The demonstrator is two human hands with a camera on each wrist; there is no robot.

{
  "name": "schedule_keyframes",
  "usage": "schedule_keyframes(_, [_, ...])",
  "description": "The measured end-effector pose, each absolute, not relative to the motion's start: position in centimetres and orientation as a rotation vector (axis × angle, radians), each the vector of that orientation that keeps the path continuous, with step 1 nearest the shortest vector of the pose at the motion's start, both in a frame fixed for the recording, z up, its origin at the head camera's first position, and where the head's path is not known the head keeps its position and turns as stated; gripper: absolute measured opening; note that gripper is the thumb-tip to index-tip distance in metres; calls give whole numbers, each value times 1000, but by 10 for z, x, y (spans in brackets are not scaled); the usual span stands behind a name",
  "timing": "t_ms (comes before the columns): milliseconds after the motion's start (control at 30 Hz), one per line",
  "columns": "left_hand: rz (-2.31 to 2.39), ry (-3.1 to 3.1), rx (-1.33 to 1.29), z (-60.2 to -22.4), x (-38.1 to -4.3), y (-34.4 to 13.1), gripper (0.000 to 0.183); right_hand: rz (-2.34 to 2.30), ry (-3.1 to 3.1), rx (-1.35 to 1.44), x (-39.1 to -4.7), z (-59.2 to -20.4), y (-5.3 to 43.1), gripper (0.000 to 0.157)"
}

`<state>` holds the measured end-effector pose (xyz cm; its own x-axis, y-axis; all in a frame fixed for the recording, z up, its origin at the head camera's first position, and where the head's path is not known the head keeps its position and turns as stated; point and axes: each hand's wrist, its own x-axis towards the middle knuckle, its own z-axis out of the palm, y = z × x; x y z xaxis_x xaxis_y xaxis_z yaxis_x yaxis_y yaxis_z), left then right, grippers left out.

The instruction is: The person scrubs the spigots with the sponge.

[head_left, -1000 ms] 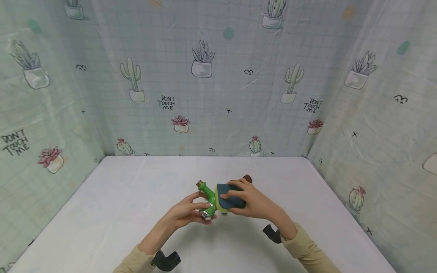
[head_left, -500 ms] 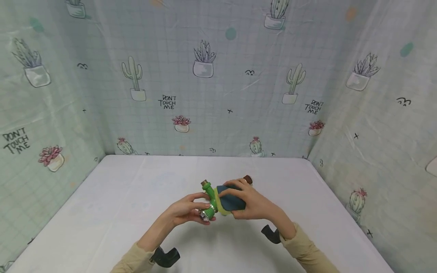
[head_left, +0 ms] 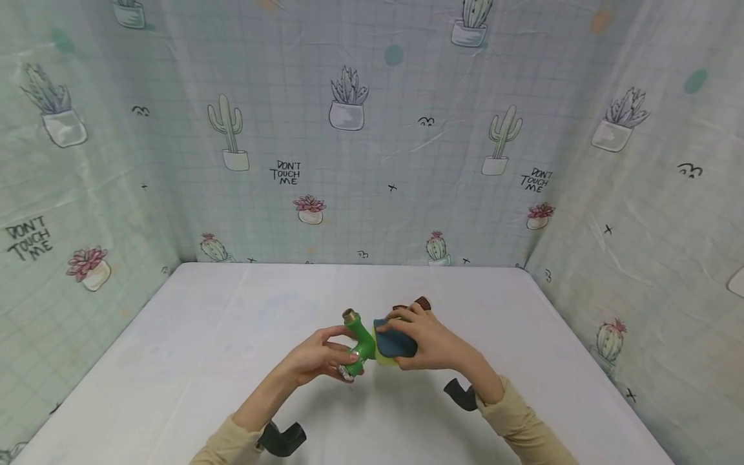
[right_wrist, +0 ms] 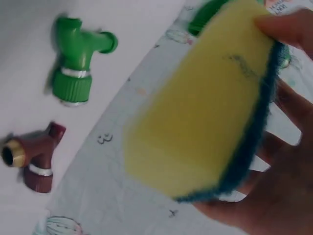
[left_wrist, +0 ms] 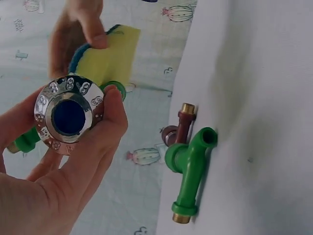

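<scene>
My left hand (head_left: 320,356) grips a green tap (head_left: 365,341) above the table. Its brass threaded end points up and away, and its chrome ring end (left_wrist: 84,88) faces the left wrist camera. In my right hand (head_left: 434,341) is a sponge (head_left: 398,340), yellow foam with a blue scouring side. The yellow foam (left_wrist: 110,58) lies against or just beside the tap; the exact contact is hidden. Thumb and fingers pinch the sponge (right_wrist: 195,107) along its edges in the right wrist view.
Behind the right hand, another green tap (left_wrist: 191,169) and a brown tap (right_wrist: 39,156) lie on the white table (head_left: 232,323). A cactus-print sheet (head_left: 372,161) encloses the back and sides. Black curved pieces (head_left: 281,440) sit at both wrists.
The tap has turned a little in my left hand, its brass end shifting right. The sponge has shifted and tilted slightly against its side; both hands stay in nearly the same place.
</scene>
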<state>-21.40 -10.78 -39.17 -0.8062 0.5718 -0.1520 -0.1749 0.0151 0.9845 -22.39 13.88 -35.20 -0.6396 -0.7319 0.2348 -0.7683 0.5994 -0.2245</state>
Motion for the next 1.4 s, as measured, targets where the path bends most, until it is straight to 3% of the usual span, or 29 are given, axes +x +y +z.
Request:
schedule_keyframes(200, [1885, 1776, 374, -387, -211, -109, 51, 190, -2611, 1123, -221, -351, 149, 46])
schedule_keyframes(400, [2002, 1626, 265, -386, -211, -105, 49, 418, -2438, 1107, -219, -362, 140, 59])
schedule_keyframes(667, [2100, 1497, 157, -385, -213, -105, 43, 250, -2327, 986, -231, -381, 152, 62])
schedule_keyframes(967, [2026, 1631, 223, -394, -212, -100, 54, 427, -2327, 1249, -224, -374, 137, 62])
schedule_keyframes(1167, [2015, 1668, 233, -395, -209, -102, 53, 309, -2370, 1117, -236, -373, 149, 59])
schedule_keyframes(1400, [1951, 1747, 320, -392, -206, -94, 51, 410, -2241, 1152, -231, -369, 121, 65])
